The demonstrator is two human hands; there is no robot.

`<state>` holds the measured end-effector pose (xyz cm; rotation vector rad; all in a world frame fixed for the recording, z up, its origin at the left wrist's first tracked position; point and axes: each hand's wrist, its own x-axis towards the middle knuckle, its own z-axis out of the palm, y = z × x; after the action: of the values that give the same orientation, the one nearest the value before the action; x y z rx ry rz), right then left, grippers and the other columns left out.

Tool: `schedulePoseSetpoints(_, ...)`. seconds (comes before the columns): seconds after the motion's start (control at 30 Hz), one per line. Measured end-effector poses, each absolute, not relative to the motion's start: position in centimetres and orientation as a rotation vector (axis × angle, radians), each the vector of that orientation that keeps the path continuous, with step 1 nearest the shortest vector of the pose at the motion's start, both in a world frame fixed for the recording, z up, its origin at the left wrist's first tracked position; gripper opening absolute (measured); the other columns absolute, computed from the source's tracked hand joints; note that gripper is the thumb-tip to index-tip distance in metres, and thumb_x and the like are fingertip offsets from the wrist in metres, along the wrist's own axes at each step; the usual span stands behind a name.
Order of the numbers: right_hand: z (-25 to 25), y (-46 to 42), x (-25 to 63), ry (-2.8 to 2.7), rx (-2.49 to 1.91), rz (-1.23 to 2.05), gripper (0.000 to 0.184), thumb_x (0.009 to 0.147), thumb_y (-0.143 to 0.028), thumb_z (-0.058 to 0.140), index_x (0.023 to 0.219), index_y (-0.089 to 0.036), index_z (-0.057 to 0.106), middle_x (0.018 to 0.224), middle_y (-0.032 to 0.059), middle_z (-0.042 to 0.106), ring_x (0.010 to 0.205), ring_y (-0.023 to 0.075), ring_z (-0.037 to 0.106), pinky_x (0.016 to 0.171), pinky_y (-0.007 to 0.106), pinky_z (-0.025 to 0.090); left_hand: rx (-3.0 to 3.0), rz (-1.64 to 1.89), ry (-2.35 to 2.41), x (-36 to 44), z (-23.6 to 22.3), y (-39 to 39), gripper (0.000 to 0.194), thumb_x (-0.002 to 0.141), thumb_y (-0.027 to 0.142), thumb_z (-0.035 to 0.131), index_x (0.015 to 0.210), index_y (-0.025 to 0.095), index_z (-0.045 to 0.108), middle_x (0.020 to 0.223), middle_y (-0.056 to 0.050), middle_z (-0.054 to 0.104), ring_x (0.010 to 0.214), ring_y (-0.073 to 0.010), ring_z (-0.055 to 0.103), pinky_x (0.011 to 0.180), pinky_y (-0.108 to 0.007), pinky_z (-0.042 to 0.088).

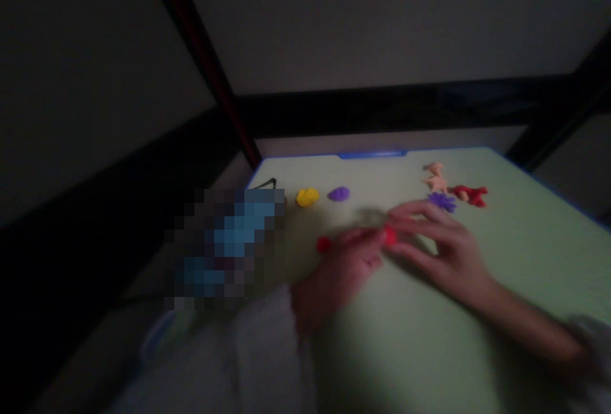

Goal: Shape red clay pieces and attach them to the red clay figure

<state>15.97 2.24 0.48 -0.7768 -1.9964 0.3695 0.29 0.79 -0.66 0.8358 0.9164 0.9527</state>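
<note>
Between my two hands is a small lump of red modelling clay (390, 236). My right hand (449, 252) comes in from the right and pinches the lump between thumb and fingertips. From the other side my left hand (337, 268) closes its fingers on the lump's left edge, partly covering it. A second red clay piece (323, 244) shows just left of my left hand's knuckles; I cannot tell whether the hand touches it. Motion blur hides the fine shape of the clay.
On the pale tabletop (382, 350) lie a yellow clay lump (307, 197) and a purple lump (339, 194). Farther right are a spiky purple shape (442, 202), peach-coloured pieces (435, 182) and a red clay figure (472, 196). A pixelated blue item (243, 223) lies at the left edge.
</note>
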Motion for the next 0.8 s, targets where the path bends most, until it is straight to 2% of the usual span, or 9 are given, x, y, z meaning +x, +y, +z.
schedulePoseSetpoints(0.07,0.52,2.2,15.92,-1.981,-0.773,0.362,0.022,0.073,-0.027,0.068,0.095,-0.024,0.067,0.098,0.0063,0.061,0.091,0.0198,0.06,0.078,0.036,0.051,0.768,0.976,0.828,0.25,-0.73,0.67,0.016,0.073,0.034,0.06,0.073,0.019,0.053,0.064,0.004,0.042,0.059,-0.0092,0.038,0.057,-0.023,0.032)
schedulePoseSetpoints(0.17,0.54,2.17,15.87,-1.989,-0.776,0.36,0.019,0.073,-0.027,0.068,0.091,-0.023,0.068,0.097,0.0063,0.061,0.09,0.0192,0.059,0.078,0.034,0.051,0.693,1.005,0.775,0.29,-0.92,0.64,0.015,0.074,0.03,0.06,0.069,0.018,0.053,0.066,0.003,0.045,0.058,-0.0082,0.038,0.057,-0.022,0.032)
schedulePoseSetpoints(0.27,0.45,2.17,15.87,-2.026,-0.763,0.39,0.021,0.077,-0.026,0.064,0.098,-0.025,0.067,0.1,0.0062,0.061,0.092,0.0192,0.059,0.08,0.035,0.05,0.677,1.0,0.76,0.42,-0.87,0.68,0.013,0.074,0.029,0.059,0.069,0.018,0.054,0.062,0.004,0.043,0.056,-0.0081,0.037,0.058,-0.023,0.033)
schedulePoseSetpoints(0.4,0.29,2.16,15.82,-2.011,-0.716,0.449,0.03,0.075,-0.026,0.066,0.105,-0.025,0.065,0.104,0.007,0.061,0.097,0.0206,0.059,0.083,0.037,0.049,0.684,0.964,0.728,0.56,-0.57,0.67,0.012,0.074,0.03,0.059,0.076,0.018,0.057,0.067,0.002,0.048,0.063,-0.0097,0.044,0.063,-0.024,0.035)
schedulePoseSetpoints(0.63,0.3,2.2,15.86,-2.005,-0.705,0.49,0.019,0.076,-0.023,0.065,0.095,-0.024,0.069,0.103,0.0067,0.061,0.096,0.0193,0.059,0.081,0.035,0.05,0.677,0.953,0.652,0.53,-0.77,0.78,0.013,0.072,0.026,0.06,0.067,0.017,0.053,0.065,0.004,0.043,0.057,-0.0071,0.035,0.057,-0.022,0.03)
schedulePoseSetpoints(0.8,0.19,2.22,15.91,-1.987,-0.692,0.514,0.029,0.074,-0.022,0.067,0.103,-0.025,0.065,0.106,0.007,0.061,0.1,0.0202,0.058,0.084,0.037,0.05,0.77,0.908,0.724,0.31,-0.73,0.65,0.015,0.073,0.032,0.06,0.071,0.018,0.055,0.065,0.003,0.043,0.06,-0.0095,0.039,0.06,-0.024,0.032)
